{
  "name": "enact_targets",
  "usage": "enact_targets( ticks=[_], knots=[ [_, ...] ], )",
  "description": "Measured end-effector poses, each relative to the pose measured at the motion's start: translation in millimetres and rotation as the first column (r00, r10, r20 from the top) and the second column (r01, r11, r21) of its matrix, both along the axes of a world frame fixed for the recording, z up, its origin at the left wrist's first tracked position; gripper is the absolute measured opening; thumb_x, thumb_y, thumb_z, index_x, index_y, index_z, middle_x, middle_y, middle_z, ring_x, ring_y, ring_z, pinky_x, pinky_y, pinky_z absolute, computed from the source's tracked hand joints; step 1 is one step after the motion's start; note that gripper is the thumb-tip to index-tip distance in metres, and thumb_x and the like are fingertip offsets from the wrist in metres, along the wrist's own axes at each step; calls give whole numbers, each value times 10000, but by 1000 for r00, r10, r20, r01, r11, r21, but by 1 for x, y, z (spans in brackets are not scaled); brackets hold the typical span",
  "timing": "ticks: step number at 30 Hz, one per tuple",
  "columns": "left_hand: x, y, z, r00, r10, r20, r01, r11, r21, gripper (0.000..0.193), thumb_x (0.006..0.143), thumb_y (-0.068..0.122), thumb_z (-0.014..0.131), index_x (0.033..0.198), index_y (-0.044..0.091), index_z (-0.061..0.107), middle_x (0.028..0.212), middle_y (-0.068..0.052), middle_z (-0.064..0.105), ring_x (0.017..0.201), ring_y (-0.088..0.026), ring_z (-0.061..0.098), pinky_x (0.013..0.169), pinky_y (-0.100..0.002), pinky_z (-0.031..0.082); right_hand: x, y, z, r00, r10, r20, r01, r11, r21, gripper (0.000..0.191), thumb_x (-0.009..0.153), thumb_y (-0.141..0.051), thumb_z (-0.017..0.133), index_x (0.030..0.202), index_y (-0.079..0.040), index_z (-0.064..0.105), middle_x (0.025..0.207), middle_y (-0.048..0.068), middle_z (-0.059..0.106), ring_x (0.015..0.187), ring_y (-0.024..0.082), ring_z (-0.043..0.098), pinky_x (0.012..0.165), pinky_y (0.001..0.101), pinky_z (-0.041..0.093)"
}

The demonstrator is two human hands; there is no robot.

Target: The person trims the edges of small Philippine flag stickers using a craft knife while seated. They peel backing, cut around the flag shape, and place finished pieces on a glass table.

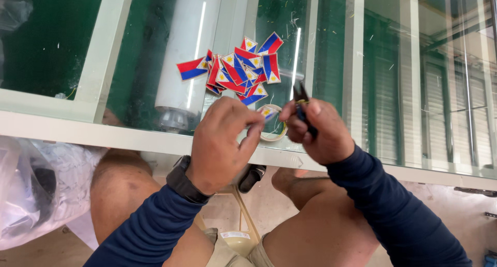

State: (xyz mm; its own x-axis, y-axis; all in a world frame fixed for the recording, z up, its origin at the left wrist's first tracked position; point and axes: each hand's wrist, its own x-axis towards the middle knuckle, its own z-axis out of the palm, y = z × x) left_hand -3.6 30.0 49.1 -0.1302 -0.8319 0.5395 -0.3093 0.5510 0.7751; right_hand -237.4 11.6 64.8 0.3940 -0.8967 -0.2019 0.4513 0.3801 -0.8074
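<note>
Trimming one small flag patch [268, 112] at frame centre, a pile of flag patches [239, 70] lying finished-looking above.
Left hand [222, 143] pinching the patch; right hand [318, 130] gripping small snips [301, 104]; remaining count impossible to tell.

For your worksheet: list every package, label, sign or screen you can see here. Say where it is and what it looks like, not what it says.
Flag patches: pile on the glass table, red, blue, white, yellow.
Single flag patch: pinched in the left hand.
Clear plastic bag: lower left, crumpled.
No screens or signs.
</note>
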Motion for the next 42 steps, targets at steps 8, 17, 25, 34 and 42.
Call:
enact_targets(
  ticks=[8,17,25,34,42],
  knots=[
    [-14,-4,-5,947,-168,-272,233,946,226,359,901,39,746,1221,105,598,1091,-36,660,1028,-178,654,888,-293,557,-4,-2,9,787,-127,-604,-3,978,-210,153,941,-140,711,922,11,692,757,-12,604,692,56,492,600,252,396],
    [-20,-9,-18,765,-283,-579,570,715,404,408,960,10,646,1361,40,579,1194,-67,738,1101,-101,679,946,-259,542,-20,-4,-17,988,141,56,-147,978,151,166,1050,-156,633,975,-12,600,717,13,492,639,118,433,590,271,354],
    [-18,-13,-27,902,-187,-390,364,815,450,176,961,74,749,1122,8,726,992,-35,690,906,-83,613,824,-250,521,-12,-9,-13,842,-17,-539,-84,983,-162,202,1008,-141,657,1025,61,650,722,-2,507,644,82,420,575,270,345],
    [-18,-15,-33,904,-132,-406,347,780,521,198,923,105,757,1092,5,726,942,-4,728,839,-36,622,752,-211,539,-5,-13,-6,933,93,-348,-83,996,42,297,1019,-236,623,1129,39,647,705,-32,434,622,77,392,558,256,316],
    [-3,-13,-26,795,-77,-601,496,653,572,250,940,117,687,1145,-24,699,949,-45,728,769,-72,683,688,-239,595,2,6,35,331,-608,-722,-484,547,-683,322,939,-157,793,1210,-47,658,927,67,640,789,152,606,713,298,493]
  ],
)
